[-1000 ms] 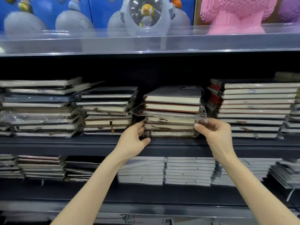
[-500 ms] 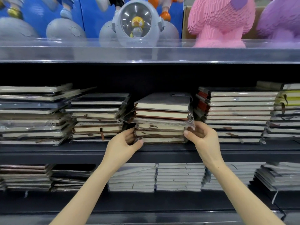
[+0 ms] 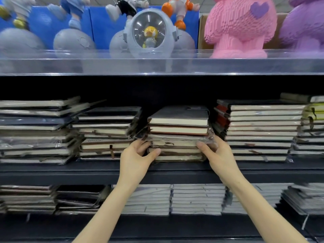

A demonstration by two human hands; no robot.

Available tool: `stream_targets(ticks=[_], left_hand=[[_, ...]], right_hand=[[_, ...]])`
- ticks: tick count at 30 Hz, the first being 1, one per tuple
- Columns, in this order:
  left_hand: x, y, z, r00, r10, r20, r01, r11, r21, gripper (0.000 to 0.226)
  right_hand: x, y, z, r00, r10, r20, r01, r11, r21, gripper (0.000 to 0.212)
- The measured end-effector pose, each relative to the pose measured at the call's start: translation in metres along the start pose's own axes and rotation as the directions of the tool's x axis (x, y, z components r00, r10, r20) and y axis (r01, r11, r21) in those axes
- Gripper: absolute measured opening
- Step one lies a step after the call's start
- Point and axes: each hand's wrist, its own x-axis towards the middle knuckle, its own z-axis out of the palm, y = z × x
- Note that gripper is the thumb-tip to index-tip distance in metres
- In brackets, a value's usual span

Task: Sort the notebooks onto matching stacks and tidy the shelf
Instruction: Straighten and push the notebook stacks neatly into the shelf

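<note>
A dark shelving unit fills the view, and its recesses lie in deep shadow. A clear plastic rail along the top shelf catches pale reflections. Behind it stand grey moon-shaped bases, an orange astronaut figure, a round grey capsule holding a yellow figure, a pink block-built figure and a purple one, all against blue panels.

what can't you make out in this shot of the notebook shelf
Head view only.
1. Hidden: far fingers of the left hand and right hand, behind the middle stack they grip.
2. Cut off by the right edge: the yellow-edged stack.
3. Blurred: lower-shelf notebooks, covers unreadable.
4. Lost in shadow: the stacks' backs, deep in the shelf.
</note>
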Motion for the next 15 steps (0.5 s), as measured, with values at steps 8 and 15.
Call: stream_targets(ticks=[8, 15], left_hand=[[0.001, -0.0047, -0.0025, 1.0, -0.015, -0.014, 0.014, 1.0, -0.02, 0.066], [-0.0031, -0.0032, -0.0014, 1.0, 0.001, 0.0, -0.001, 0.998, -0.055, 0.06]], right_hand=[[0.0028, 0.0038, 0.0014, 0.998, 0.03, 0.061, -0.024, 0.995, -0.093, 0.034], [0.0, 0.0001, 0.0029, 0.998, 0.034, 0.052, -0.022, 0.978, -0.209, 0.068]])
